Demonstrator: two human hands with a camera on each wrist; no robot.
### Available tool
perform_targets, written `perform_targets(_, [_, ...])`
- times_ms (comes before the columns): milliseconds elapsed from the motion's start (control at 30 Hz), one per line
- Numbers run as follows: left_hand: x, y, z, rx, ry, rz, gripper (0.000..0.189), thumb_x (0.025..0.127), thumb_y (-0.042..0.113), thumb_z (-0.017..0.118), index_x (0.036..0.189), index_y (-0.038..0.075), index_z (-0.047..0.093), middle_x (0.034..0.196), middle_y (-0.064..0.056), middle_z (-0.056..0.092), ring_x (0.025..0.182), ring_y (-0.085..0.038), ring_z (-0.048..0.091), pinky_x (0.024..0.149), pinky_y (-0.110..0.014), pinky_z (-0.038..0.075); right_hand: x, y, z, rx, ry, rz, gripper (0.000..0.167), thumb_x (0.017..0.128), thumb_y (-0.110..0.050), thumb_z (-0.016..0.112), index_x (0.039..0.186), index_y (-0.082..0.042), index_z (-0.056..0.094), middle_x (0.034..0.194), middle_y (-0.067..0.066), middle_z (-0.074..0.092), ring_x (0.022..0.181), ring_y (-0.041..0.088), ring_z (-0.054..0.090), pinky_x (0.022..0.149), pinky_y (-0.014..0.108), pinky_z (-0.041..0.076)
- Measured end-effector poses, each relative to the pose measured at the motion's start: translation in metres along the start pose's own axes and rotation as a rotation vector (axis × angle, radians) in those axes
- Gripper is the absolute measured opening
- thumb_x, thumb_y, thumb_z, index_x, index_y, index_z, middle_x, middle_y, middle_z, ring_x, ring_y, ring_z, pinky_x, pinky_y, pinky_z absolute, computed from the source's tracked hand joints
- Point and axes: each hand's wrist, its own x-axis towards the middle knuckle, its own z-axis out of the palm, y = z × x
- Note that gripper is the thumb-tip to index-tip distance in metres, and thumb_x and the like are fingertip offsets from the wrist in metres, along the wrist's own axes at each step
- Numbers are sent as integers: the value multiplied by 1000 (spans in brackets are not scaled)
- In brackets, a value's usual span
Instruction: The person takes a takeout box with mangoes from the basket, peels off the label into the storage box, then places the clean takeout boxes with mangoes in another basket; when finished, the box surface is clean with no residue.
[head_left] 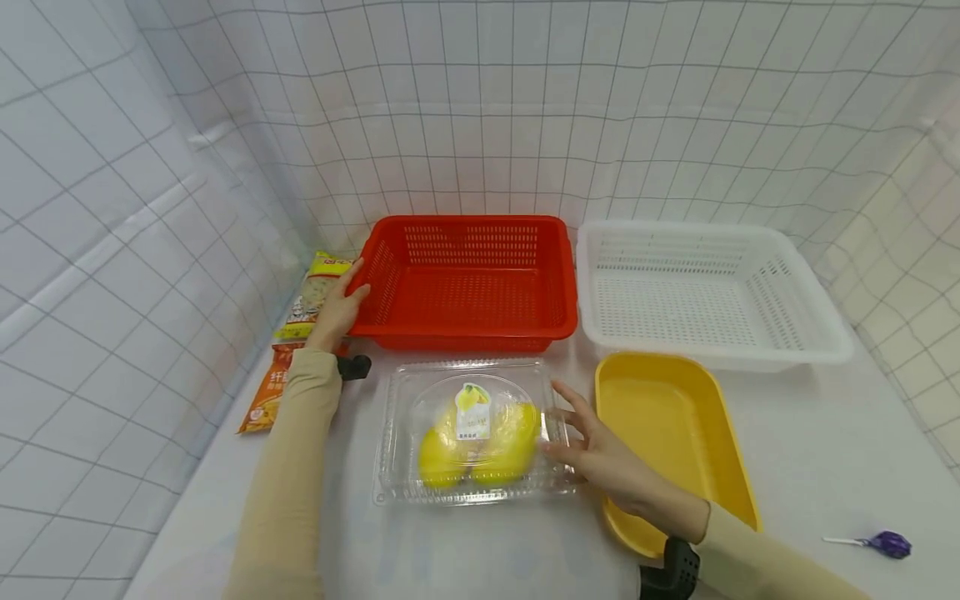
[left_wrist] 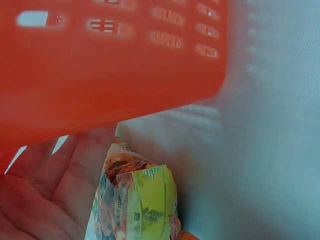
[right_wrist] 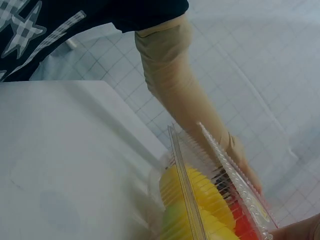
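The job looked partly done, I think. By the left edge of the desk (head_left: 480, 550) lay a yellow-green packet (head_left: 306, 300) and an orange packet (head_left: 273, 392), both outside the red basket (head_left: 465, 337) near the back edge. The clear box (head_left: 474, 377) sat in front of that basket, nearer the desk's front edge, so its yellow fruit (head_left: 506, 458) was boxed but outside any basket. A white basket (head_left: 675, 312) stood toward the back right corner.

The left arm reached far forward, almost straight. The left hand (head_left: 340, 315) touched the red basket's left side, fingers mostly straight and a bit spread, with nothing in its grip. The right arm slanted in from the front right, over the yellow tray (head_left: 697, 417). The right hand (head_left: 600, 454) had its thumb and fingers apart and a little bent at the box's right end; I couldn't tell if it had hold.
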Motion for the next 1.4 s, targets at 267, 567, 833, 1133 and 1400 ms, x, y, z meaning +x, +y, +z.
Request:
perform_targets(267, [-2,0,-1,10,5,2,56,103,22,41,153,31,17,155,-14,12,130,-36,26,108,-50,23,5,3,7,-65,54,23,85,90,-6,63,153,-26,9,146,29,20,104,33,54,62,36,50])
perform_targets(567, [-8,-2,11,-14,374,230,43,97,20,54,138,9,50,137,-14,47,122,-27,45,103,-39,34,9,0,9,-58,108,157,80,91,-14,63,152,-21,12,144,28,23,115,39,43,81,46,49])
perform_targets(833, [-87,24,25,97,367,554,33,94,16,61,125,6,62,126,-9,58,116,-22,50,96,-39,38,8,0,11,-67,90,174,82,90,-17,63,152,-17,8,146,31,17,128,45,26,96,58,35])
perform_targets(1133, [-194,39,49,437,-200,592,52,92,33,63,139,15,50,141,-1,47,132,-24,37,104,-53,30,5,-7,9,-128,79,192,88,88,-23,67,152,-15,7,149,29,12,132,47,18,103,64,21])
perform_targets(1400, [-202,22,70,680,-231,571,75,91,48,58,148,7,33,152,-10,28,142,-30,12,111,-51,11,0,-14,4,-261,62,60,91,87,-24,68,152,-13,3,153,21,3,137,46,11,103,64,21])
